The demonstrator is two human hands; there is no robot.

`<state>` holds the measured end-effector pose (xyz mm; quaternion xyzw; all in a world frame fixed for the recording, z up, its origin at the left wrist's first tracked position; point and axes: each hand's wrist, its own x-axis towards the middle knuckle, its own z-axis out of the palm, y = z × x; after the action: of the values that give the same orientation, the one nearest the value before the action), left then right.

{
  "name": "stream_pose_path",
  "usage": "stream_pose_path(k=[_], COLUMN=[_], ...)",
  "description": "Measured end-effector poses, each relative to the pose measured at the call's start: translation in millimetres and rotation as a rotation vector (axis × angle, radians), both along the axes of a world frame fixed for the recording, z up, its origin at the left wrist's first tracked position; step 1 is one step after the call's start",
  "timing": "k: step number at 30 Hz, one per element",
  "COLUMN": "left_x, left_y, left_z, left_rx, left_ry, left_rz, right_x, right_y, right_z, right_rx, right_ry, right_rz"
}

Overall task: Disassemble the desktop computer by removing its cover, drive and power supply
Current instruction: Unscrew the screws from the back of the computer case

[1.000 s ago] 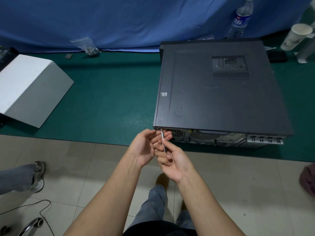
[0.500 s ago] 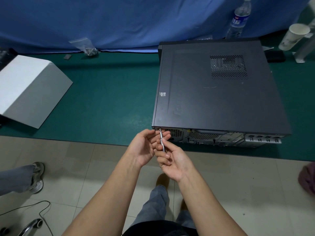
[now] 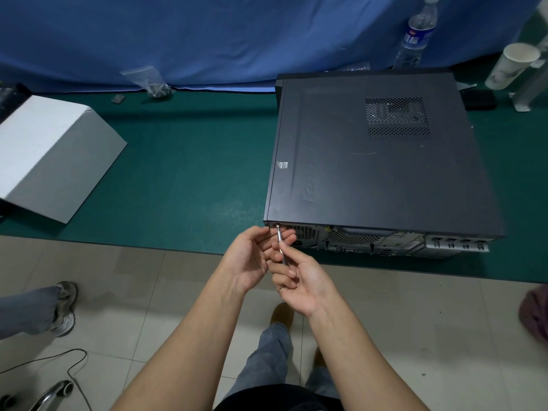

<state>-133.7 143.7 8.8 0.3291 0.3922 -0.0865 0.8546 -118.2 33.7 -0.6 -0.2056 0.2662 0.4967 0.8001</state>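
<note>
while both forearms reach up from the near edge of the view, the right hand [image 3: 299,277] curls its fingers round the lower end of a thin metal screwdriver [image 3: 281,246], and the left hand [image 3: 252,259] cups beside it, fingertips bent in against the shaft as if to steady it. the tool's long axis runs away from the body, up and slightly left, its tip meeting a screw [image 3: 278,226] at the near left corner of the computer's rear panel [image 3: 370,241]. the left hand sits a touch nearer that corner; the right does the turning, by the look of it. the screw lies straight ahead of the fingers, so the coming turn seems to depend on keeping shaft and screw in one line.

the computer [image 3: 370,161] lies flat on a green mat [image 3: 184,173], a matt dark grey steel box with its cover on, a perforated vent [image 3: 397,118] near the far right and bare metal ports along the near face. farther left rests a folded white board [image 3: 50,155]; at the back a clear bag [image 3: 148,81], a plastic bottle [image 3: 416,37] and a paper cup [image 3: 511,65] stand before a blue cloth [image 3: 207,34].
</note>
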Motion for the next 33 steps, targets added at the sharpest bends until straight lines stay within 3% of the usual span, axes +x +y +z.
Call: stream_pose_path(k=[33], left_x=[-1.4], left_y=[0.7], left_z=[-3.4], left_rx=[-0.005], left_ry=[-0.011], left_rz=[0.005], right_x=[-1.4], right_y=[1.7], right_z=[-4.1], right_rx=[-0.038], right_ry=[0.017], right_rz=[0.0])
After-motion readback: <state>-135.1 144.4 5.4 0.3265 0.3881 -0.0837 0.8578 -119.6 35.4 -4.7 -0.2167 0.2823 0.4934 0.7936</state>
